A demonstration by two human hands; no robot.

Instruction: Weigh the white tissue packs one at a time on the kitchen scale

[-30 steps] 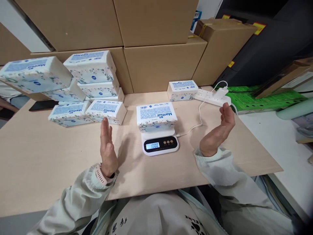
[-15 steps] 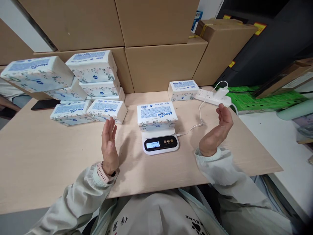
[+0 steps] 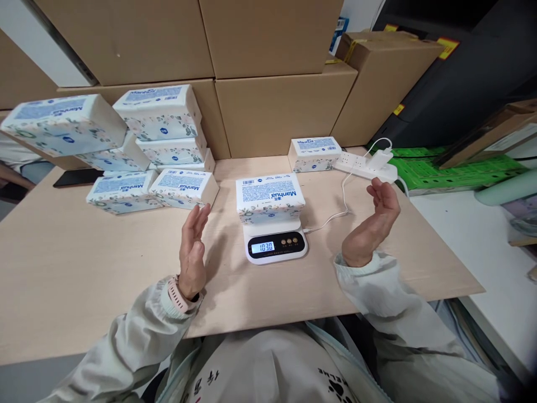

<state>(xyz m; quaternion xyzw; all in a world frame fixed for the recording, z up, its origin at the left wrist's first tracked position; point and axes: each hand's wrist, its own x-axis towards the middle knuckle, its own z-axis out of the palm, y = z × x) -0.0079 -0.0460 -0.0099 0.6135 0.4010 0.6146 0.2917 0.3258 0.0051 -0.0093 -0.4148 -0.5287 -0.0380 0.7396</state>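
A pack of tissues (image 3: 271,196) in white and blue wrapping lies on the white digital scale (image 3: 277,258), whose lit display reads about 103.0. My left hand (image 3: 193,254) is raised to the left of the scale, empty, fingers stretched and upright. On the other side, my right hand (image 3: 373,224) is held up over the table with extended fingers, also empty. Neither hand touches the pack or the scale. Nearest to my left fingertips is a tissue pack (image 3: 184,187) at the front of the stacked packs.
Several stacked tissue packs (image 3: 157,115) stand at the back left beside a dark flat object (image 3: 78,177). Another tissue pack (image 3: 314,154) and a white power strip (image 3: 361,166) lie at the back right. A white cable (image 3: 344,196) runs to the scale. Cardboard boxes (image 3: 281,115) wall the back.
The scale's display has gone from about 100.0 to about 103.0. My left hand has shifted slightly right, its fingers leaning more toward the scale. My right hand has barely moved.
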